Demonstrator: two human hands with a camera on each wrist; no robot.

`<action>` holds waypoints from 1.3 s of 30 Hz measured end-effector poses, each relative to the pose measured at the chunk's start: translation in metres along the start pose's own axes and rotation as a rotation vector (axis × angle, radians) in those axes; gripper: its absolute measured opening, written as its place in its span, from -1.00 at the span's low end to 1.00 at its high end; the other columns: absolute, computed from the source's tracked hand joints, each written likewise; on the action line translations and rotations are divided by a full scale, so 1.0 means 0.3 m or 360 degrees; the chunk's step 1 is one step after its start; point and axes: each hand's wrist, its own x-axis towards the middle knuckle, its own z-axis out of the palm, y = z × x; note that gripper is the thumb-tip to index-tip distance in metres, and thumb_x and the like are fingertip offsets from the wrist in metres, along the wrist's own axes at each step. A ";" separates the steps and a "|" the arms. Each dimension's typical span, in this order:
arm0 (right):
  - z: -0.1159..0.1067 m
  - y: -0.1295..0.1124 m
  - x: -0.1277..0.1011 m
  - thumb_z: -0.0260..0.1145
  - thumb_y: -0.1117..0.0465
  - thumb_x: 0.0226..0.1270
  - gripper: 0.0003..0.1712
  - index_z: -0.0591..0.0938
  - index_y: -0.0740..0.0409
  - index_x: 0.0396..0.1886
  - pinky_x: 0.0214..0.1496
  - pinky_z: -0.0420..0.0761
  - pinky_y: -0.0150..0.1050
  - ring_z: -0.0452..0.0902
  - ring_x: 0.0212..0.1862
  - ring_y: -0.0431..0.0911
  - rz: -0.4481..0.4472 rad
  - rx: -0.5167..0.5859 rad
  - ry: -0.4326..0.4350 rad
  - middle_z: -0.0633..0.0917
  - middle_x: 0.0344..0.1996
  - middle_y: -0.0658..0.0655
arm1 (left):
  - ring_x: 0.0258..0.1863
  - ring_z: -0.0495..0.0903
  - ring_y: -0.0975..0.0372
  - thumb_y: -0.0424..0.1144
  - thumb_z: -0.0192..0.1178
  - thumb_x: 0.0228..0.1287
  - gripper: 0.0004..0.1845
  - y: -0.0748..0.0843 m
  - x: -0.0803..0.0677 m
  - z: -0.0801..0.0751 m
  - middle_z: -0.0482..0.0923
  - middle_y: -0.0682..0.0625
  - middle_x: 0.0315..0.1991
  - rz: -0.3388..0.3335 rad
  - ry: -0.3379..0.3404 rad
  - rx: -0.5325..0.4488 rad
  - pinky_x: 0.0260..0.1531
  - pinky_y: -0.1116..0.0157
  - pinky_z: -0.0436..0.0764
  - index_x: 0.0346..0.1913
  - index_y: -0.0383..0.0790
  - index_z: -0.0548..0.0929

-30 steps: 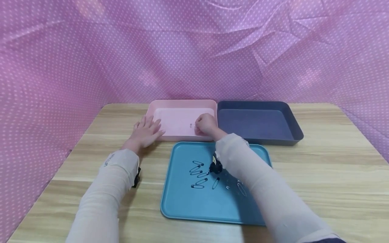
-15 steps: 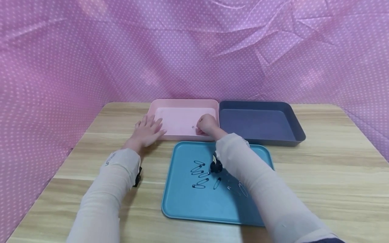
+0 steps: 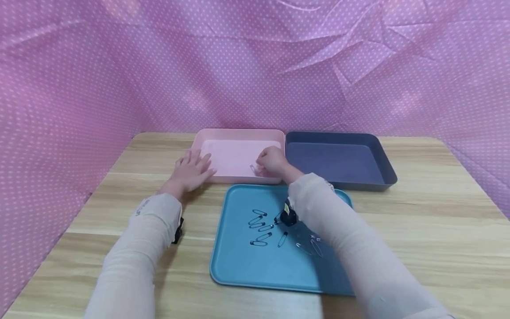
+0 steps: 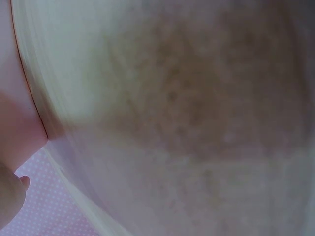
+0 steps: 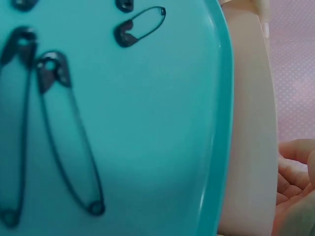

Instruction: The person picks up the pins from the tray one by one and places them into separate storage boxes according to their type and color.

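Resting flat, fingers straight, my left hand [image 3: 191,170] presses the near-left corner of the pink tray [image 3: 223,139]. My right hand [image 3: 272,162] hovers inside that tray with its fingers curled; I cannot tell whether they pinch the one safety pin [image 3: 253,169] just beside them. Its long axis runs roughly toward and away from me. Three trays: pink, dark grey tray [image 3: 338,159], blue tray [image 3: 243,266] holding about nine pins [image 3: 260,228] lying at mixed slants.
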 end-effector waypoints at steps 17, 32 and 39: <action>-0.040 -0.029 -0.095 0.16 0.27 0.18 -0.84 0.57 0.28 -0.32 -0.29 0.54 -0.26 0.52 -0.35 -0.08 -0.0165 0.0127 -0.0062 0.57 -0.36 0.13 | 0.23 -0.41 -0.15 0.22 -0.38 0.24 -0.29 -0.004 0.002 -0.011 -0.33 -0.25 0.32 0.0000 0.0006 -0.0035 0.11 -0.11 -0.24 0.34 -0.13 -0.08; -0.109 0.024 -0.160 0.18 0.21 0.16 -0.81 0.57 0.23 -0.27 -0.30 0.54 -0.29 0.54 -0.33 -0.10 -0.0110 0.0064 -0.0014 0.58 -0.33 0.12 | 0.23 -0.43 -0.14 0.25 -0.40 0.22 -0.27 -0.008 -0.005 0.002 -0.32 -0.24 0.32 0.0026 0.0017 -0.0044 0.12 -0.10 -0.28 0.34 -0.12 -0.07; -0.143 0.036 -0.203 0.19 0.19 0.17 -0.79 0.57 0.22 -0.26 -0.21 0.52 -0.23 0.53 -0.30 -0.10 -0.0089 0.0039 -0.0006 0.58 -0.31 0.12 | 0.23 -0.42 -0.15 0.26 -0.42 0.22 -0.26 -0.002 -0.008 0.002 -0.31 -0.25 0.31 0.0034 0.0004 -0.0027 0.12 -0.09 -0.30 0.33 -0.14 -0.07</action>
